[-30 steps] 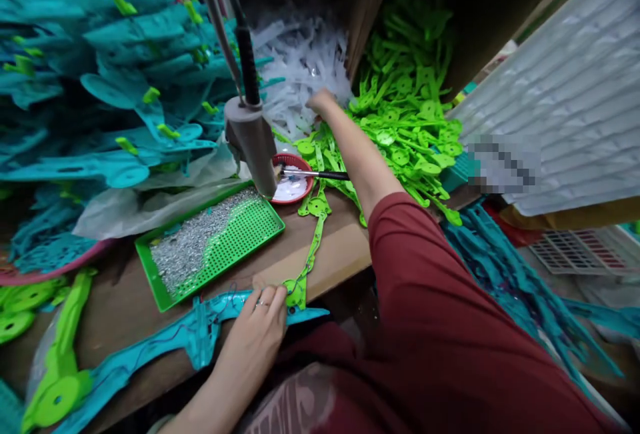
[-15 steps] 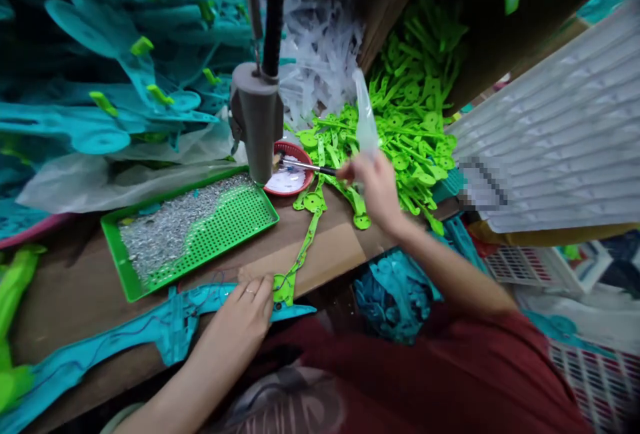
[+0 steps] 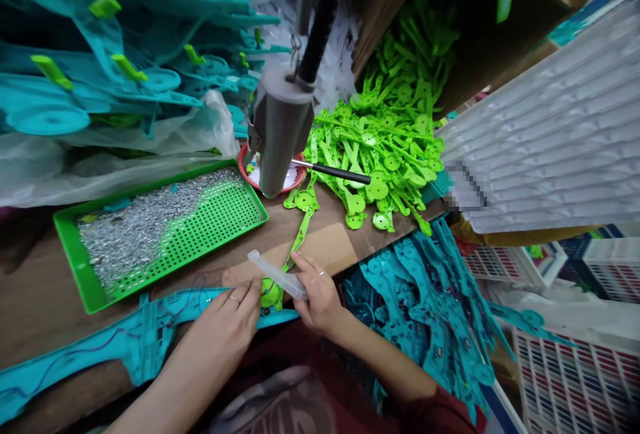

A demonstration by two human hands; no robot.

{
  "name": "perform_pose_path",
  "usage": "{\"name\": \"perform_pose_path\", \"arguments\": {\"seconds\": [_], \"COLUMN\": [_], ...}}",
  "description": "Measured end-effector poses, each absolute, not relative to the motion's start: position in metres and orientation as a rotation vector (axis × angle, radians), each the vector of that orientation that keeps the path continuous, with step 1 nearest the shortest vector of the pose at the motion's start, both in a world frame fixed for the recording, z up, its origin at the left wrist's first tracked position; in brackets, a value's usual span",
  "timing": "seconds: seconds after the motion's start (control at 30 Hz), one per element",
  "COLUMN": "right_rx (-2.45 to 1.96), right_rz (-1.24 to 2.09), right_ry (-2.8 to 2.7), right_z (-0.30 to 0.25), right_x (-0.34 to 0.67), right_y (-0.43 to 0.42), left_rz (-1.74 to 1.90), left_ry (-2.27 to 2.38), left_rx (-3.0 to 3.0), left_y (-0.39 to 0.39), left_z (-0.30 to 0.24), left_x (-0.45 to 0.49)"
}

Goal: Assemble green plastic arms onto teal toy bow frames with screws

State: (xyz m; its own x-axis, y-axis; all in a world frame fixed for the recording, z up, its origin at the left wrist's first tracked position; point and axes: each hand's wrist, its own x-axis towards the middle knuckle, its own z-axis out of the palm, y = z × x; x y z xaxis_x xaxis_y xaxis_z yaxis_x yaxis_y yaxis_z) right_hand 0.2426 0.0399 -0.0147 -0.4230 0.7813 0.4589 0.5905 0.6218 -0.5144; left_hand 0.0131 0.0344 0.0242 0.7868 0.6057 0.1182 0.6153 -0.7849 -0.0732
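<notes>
My right hand (image 3: 315,294) pinches a clear plastic strip (image 3: 277,274) and holds it over the end of a long green plastic piece (image 3: 297,244) lying on the wooden bench (image 3: 60,301). My left hand (image 3: 233,321) presses down on a long teal plastic part (image 3: 145,337) and the green piece's lower end (image 3: 270,294), fingers curled against them. The two hands almost touch at the bench's near edge.
A green tray (image 3: 75,257) of small silver screws lies left. A grey hanging tool (image 3: 280,134) stands over a red dish (image 3: 250,174) with a brush (image 3: 333,172). Green parts (image 3: 385,147) are heaped behind, teal parts (image 3: 100,74) at left and lower right (image 3: 430,307).
My right hand drew back from the far pile of clear pieces, carrying one clear strip, and brought it down to the green piece beside my left hand. The view shifted right.
</notes>
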Motion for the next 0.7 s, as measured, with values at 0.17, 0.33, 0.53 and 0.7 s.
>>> {"name": "perform_pose_path", "arguments": {"seconds": [0.17,0.33,0.53,0.7], "right_rx": [-1.028,-1.06,-1.263,-1.165], "right_rz": [0.437,0.491,0.517,0.459], "right_ry": [-2.12,-2.144,-1.987,-1.943], "right_z": [-0.017,-0.011,-0.012,-0.02], "right_x": [0.246,0.247,0.25,0.258], "right_y": [0.038,0.044,0.044,0.046], "left_rz": [-0.08,-0.078,-0.079,-0.055], "left_ry": [-1.019,-0.993,-1.0,-1.0], "left_rx": [-2.88,-2.892,-2.891,-2.902], "left_y": [0.03,0.031,0.031,0.03], "left_z": [0.019,0.02,0.023,0.021], "left_x": [0.013,0.012,0.012,0.012]}}
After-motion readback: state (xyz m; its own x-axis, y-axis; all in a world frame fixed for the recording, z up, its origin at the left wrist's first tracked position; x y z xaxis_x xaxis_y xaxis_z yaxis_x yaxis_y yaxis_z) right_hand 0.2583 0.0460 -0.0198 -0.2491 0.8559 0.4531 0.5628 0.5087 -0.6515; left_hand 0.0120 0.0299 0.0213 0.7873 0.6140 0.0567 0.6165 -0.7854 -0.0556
